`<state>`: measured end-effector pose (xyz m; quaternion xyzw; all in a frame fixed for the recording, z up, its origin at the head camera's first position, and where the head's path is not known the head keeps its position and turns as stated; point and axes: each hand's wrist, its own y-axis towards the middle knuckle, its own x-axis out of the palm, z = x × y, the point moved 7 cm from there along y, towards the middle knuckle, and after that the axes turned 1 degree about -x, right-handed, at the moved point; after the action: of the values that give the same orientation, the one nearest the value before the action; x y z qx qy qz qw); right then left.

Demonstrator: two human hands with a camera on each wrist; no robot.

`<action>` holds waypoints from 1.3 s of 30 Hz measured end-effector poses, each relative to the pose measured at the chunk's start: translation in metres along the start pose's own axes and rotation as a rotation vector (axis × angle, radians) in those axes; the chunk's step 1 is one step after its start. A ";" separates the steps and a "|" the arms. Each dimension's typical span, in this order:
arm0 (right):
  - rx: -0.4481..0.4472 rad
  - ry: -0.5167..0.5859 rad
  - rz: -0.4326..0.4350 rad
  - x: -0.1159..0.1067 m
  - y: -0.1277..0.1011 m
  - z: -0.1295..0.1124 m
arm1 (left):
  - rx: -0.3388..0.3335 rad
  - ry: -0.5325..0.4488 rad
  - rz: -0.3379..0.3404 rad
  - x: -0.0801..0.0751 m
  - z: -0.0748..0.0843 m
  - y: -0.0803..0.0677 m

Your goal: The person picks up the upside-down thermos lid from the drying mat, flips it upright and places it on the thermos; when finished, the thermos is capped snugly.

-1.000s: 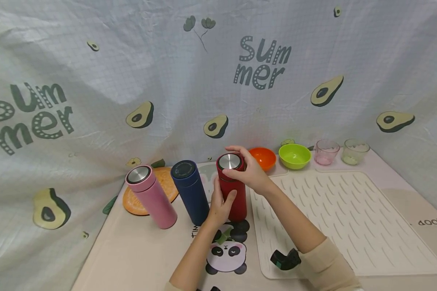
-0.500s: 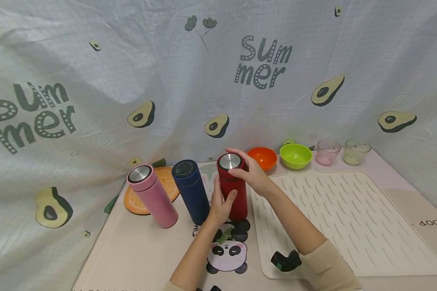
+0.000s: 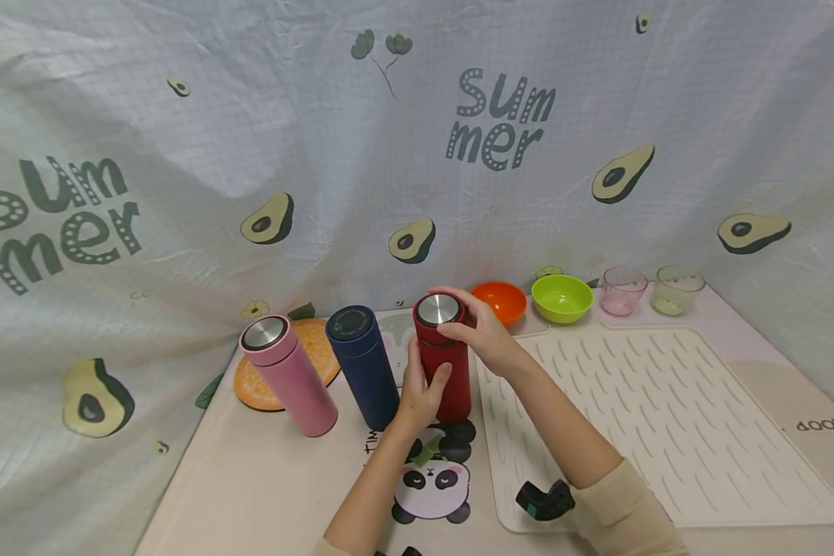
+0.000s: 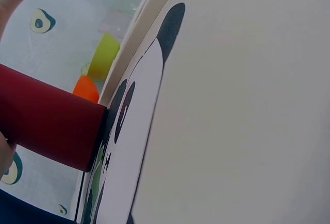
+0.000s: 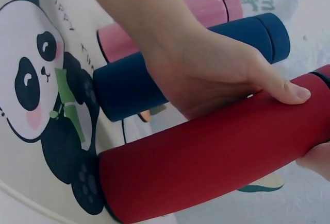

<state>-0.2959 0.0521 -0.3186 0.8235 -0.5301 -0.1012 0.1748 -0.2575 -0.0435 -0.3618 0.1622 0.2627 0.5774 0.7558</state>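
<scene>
Three flasks (image 3: 442, 355); two bowls (image 3: 561, 297); two cups (image 3: 623, 290); two hands (image 3: 483, 332).

Both hands (image 3: 452, 359) curled, gripping

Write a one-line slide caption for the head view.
Left hand holds the red flask upright while right hand grips its lid, beside blue and pink flasks.

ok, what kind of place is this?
Probably a staged tabletop set, not a real kitchen: an avocado-print cloth backdrop, a ribbed drying mat, and three flasks lined up, both hands on the red flask.
</scene>
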 end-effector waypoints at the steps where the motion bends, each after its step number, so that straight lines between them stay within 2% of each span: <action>1: 0.001 -0.002 0.016 -0.001 0.000 0.000 | 0.002 0.002 0.001 0.000 0.000 0.000; 4: 0.025 -0.044 0.048 -0.001 0.000 0.002 | 0.003 0.009 0.005 0.000 0.000 0.000; 6: 0.035 -0.073 0.041 -0.001 0.000 0.003 | 0.002 0.008 0.006 0.000 0.000 -0.001; 9: 0.026 -0.033 0.007 0.001 -0.001 0.002 | -0.003 0.003 0.007 0.000 0.000 -0.001; 12: 0.017 0.008 0.013 0.000 -0.001 0.002 | -0.007 0.003 0.009 0.000 -0.001 -0.001; 17: 0.038 -0.030 0.013 0.000 -0.002 0.005 | -0.014 0.005 0.004 0.000 -0.002 -0.001; 21: 0.024 -0.006 -0.015 0.001 -0.002 0.003 | -0.018 0.002 0.002 0.000 -0.002 -0.001; 25: 0.018 -0.013 0.028 0.000 -0.001 0.002 | -0.021 0.007 0.006 -0.001 -0.002 0.000; 28: 0.023 -0.032 0.028 0.001 0.000 0.003 | -0.016 0.004 0.009 -0.001 -0.002 0.000; 32: -0.005 0.024 -0.010 0.001 0.001 0.002 | -0.008 -0.007 0.009 -0.001 -0.002 0.000; 34: -0.008 0.039 0.006 0.000 0.001 0.001 | -0.008 -0.005 0.006 -0.001 -0.002 0.000; 36: 0.006 0.019 0.035 -0.001 0.002 0.002 | -0.005 -0.003 0.007 -0.001 -0.002 0.000; 39: 0.032 -0.031 0.027 -0.001 0.001 0.003 | 0.001 -0.008 0.006 0.000 -0.002 0.001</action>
<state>-0.2987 0.0523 -0.3211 0.8173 -0.5454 -0.1032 0.1548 -0.2595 -0.0429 -0.3626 0.1658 0.2593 0.5790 0.7550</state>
